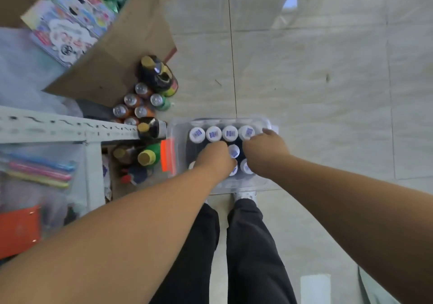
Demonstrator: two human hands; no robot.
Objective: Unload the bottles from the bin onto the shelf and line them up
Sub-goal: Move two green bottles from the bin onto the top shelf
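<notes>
Left hand (216, 159) and right hand (266, 147) each curl around bottles (213, 134) in bin (175, 130).

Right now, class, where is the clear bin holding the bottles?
In the head view, the bin sits on the floor at centre, just ahead of the person's shoes and right of the white shelf.

Tiled floor (316, 81) is carrying a clear bin (178, 135), frame centre. Cans (134, 106) and a dark bottle (159, 74) are standing upper left of it, beside cardboard (131, 45).
</notes>
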